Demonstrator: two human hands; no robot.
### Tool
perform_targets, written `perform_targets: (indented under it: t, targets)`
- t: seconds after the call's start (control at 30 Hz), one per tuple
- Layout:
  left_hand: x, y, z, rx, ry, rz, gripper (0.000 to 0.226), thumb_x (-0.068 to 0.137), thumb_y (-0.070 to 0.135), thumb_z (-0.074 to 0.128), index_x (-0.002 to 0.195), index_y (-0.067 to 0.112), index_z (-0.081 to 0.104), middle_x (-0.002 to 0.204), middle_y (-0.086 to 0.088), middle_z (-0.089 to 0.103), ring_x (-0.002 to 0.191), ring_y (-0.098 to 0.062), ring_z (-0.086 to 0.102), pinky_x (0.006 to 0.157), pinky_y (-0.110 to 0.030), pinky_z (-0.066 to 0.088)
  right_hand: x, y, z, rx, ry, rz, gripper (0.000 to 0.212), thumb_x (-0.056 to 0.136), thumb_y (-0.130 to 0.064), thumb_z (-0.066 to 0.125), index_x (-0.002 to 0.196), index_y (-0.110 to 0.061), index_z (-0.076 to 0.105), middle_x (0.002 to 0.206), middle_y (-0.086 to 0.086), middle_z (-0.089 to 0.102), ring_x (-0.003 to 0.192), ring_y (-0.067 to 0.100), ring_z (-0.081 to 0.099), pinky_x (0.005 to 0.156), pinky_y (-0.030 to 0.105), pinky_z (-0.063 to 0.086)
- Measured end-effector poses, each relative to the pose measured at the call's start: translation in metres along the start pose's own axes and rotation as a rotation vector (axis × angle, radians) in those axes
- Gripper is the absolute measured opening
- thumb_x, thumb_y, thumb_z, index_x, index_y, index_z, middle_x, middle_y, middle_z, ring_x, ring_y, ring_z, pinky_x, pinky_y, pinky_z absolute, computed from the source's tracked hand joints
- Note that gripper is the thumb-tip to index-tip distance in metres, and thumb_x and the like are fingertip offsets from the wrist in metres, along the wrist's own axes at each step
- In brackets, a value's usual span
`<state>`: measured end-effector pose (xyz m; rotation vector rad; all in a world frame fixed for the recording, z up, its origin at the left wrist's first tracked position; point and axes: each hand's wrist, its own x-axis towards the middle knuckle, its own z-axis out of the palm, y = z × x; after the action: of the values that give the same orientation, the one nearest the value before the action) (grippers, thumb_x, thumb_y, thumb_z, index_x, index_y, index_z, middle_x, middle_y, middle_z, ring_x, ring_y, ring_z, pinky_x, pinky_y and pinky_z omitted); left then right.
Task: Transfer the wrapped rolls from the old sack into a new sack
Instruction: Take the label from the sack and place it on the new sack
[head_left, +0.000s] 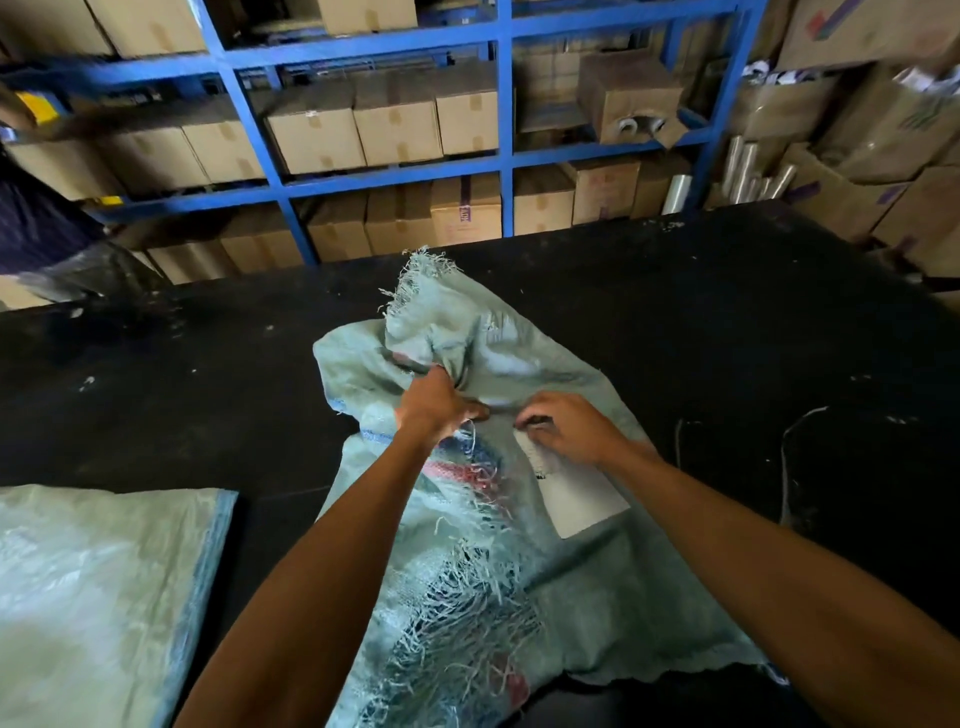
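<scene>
Woven pale-green plastic, badly frayed: the old sack (519, 519) lies on the black table (727, 338), torn open along its middle, with red and blue wrapped rolls (467, 467) showing through the shredded weave (how many, cannot tell). Head view only. The left hand (439, 402) has its fingers curled into a bunch of fabric near the sack's gathered, frayed mouth (426, 291) and grips it. The right hand (566, 426) rests just beside it with fingers bent down onto the sack at the top edge of a white label (576, 488); it looks like it pinches at the fabric or the label edge, but the fingertips are tucked under, so cannot tell for sure. The new sack (98, 597) lies flat at the near left corner of the table, well apart from the old one and untouched. Behind the table, blue shelving (504, 156) holds cardboard boxes (395, 130). Step in hand, as a judgement: opening or loosening the old sack's mouth to get at the rolls; nothing is transferred yet, all rolls sit inside the old sack. Next move likely calls for spreading the mouth (or widening the tear) with both hands, then pulling rolls out, minding the loose threads that may snag.
</scene>
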<state>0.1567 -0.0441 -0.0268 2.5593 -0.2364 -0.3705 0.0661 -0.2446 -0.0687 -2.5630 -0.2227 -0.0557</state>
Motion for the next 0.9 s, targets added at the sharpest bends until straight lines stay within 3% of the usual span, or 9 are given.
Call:
perform_targets:
  t: [0.1, 0.3, 0.4, 0.5, 0.67, 0.73, 0.8, 0.9]
  targets:
    - [0.000, -0.003, 0.008, 0.119, 0.020, 0.018, 0.041, 0.082, 0.047, 0.077, 0.078, 0.015, 0.052, 0.080, -0.005, 0.067, 0.073, -0.023, 0.067, 0.071, -0.038, 0.059, -0.004, 0.000, 0.009, -0.039, -0.005, -0.023, 0.024, 0.091, -0.022, 0.065, 0.114, -0.028, 0.068, 0.117, -0.007, 0.064, 0.107, 0.009, 0.057, 0.093, 0.030, 0.047]
    - [-0.002, -0.012, 0.017, 0.085, 0.009, 0.016, 0.043, 0.082, 0.045, 0.077, 0.100, 0.009, 0.061, 0.081, -0.004, 0.068, 0.069, -0.020, 0.067, 0.068, -0.037, 0.060, -0.001, 0.004, 0.015, -0.002, -0.022, -0.007, 0.008, 0.090, -0.025, 0.067, 0.097, -0.028, 0.065, 0.099, -0.008, 0.056, 0.090, 0.008, 0.053, 0.084, 0.028, 0.045]
    - [-0.002, -0.016, 0.019, 0.065, 0.013, 0.005, 0.042, 0.081, 0.045, 0.078, 0.099, 0.011, 0.062, 0.086, -0.006, 0.070, 0.074, -0.022, 0.070, 0.072, -0.041, 0.062, -0.002, 0.005, 0.014, 0.007, -0.030, -0.010, 0.004, 0.092, -0.032, 0.064, 0.093, -0.029, 0.060, 0.098, -0.010, 0.055, 0.092, 0.008, 0.052, 0.090, 0.029, 0.039]
    - [-0.007, -0.023, 0.021, 0.232, 0.032, -0.004, 0.040, 0.085, 0.049, 0.073, 0.095, 0.013, 0.059, 0.091, -0.006, 0.067, 0.083, -0.025, 0.068, 0.078, -0.039, 0.059, -0.003, -0.001, 0.002, 0.115, -0.001, -0.035, 0.002, 0.093, -0.023, 0.062, 0.094, -0.024, 0.060, 0.093, -0.013, 0.060, 0.087, 0.004, 0.056, 0.081, 0.024, 0.045]
    - [-0.022, -0.034, 0.046, 0.435, 0.055, 0.015, 0.044, 0.092, 0.045, 0.065, 0.117, 0.010, 0.058, 0.109, -0.011, 0.066, 0.100, -0.028, 0.065, 0.088, -0.042, 0.053, -0.009, -0.010, -0.018, 0.251, 0.116, -0.100, 0.005, 0.092, -0.012, 0.062, 0.094, -0.016, 0.064, 0.091, -0.013, 0.062, 0.088, -0.001, 0.057, 0.080, 0.011, 0.040]
    - [-0.021, -0.033, 0.049, 0.448, 0.069, -0.007, 0.043, 0.093, 0.044, 0.065, 0.121, 0.011, 0.057, 0.113, -0.011, 0.065, 0.103, -0.030, 0.065, 0.089, -0.043, 0.051, -0.012, -0.010, -0.016, 0.234, 0.094, -0.100, 0.006, 0.093, -0.017, 0.062, 0.095, -0.023, 0.062, 0.099, -0.014, 0.061, 0.100, 0.002, 0.055, 0.091, 0.018, 0.039]
    - [-0.021, -0.031, 0.048, 0.405, 0.084, -0.059, 0.041, 0.091, 0.039, 0.066, 0.120, 0.012, 0.057, 0.115, -0.011, 0.065, 0.106, -0.032, 0.065, 0.094, -0.044, 0.049, -0.014, -0.007, -0.012, 0.164, 0.055, -0.055, 0.011, 0.093, -0.026, 0.056, 0.096, -0.037, 0.054, 0.105, -0.021, 0.056, 0.108, 0.006, 0.052, 0.101, 0.035, 0.038]
    - [-0.013, -0.033, 0.050, -0.029, 0.005, -0.187, 0.041, 0.083, 0.035, 0.077, 0.108, 0.008, 0.061, 0.107, -0.011, 0.070, 0.096, -0.029, 0.068, 0.094, -0.044, 0.054, -0.015, 0.000, -0.010, 0.106, -0.038, 0.034, 0.025, 0.089, -0.020, 0.052, 0.101, -0.041, 0.048, 0.107, -0.021, 0.054, 0.104, 0.008, 0.051, 0.100, 0.046, 0.040]
